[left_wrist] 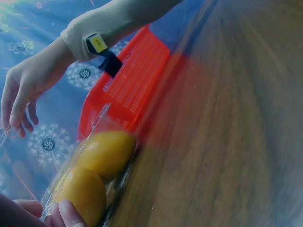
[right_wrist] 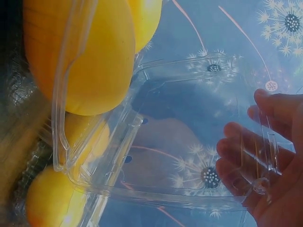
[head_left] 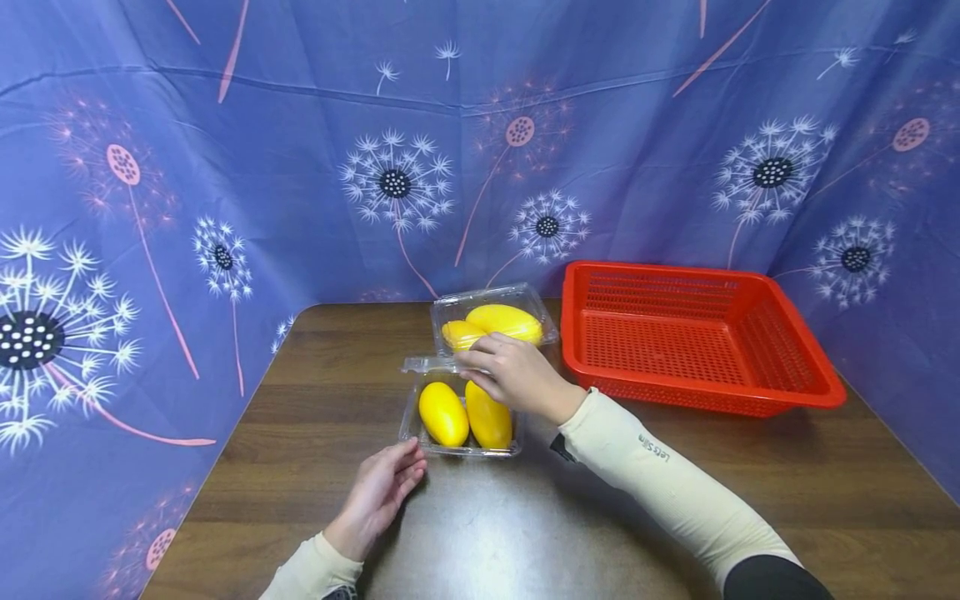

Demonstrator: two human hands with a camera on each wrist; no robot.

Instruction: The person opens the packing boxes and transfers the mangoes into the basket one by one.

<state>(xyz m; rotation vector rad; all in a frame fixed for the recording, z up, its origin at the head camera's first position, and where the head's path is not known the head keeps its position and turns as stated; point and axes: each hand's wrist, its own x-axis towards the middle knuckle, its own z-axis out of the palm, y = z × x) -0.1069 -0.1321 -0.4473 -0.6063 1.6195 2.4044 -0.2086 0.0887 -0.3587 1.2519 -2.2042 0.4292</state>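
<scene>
A clear plastic clamshell box [head_left: 461,452] stands on the table with two yellow mangoes, a left one [head_left: 443,414] and a right one [head_left: 491,419]. Its hinged lid [right_wrist: 189,137] is raised, tilted over the back of the box. My right hand [head_left: 517,375] holds the lid's free edge, the fingers showing through the plastic in the right wrist view. At the front left corner, my left hand [head_left: 381,492] touches the box with loosely bent fingers. In the left wrist view, its fingertips [left_wrist: 68,213] lie against the box beside the nearer mango [left_wrist: 81,196].
Behind the open box is another clear box [head_left: 551,332] with yellow mangoes [head_left: 504,321] inside, partly hidden by my right hand. A red perforated basket [head_left: 705,392] stands at the back right of the wooden table [head_left: 300,467]. A blue dandelion-print cloth [head_left: 300,208] hangs behind.
</scene>
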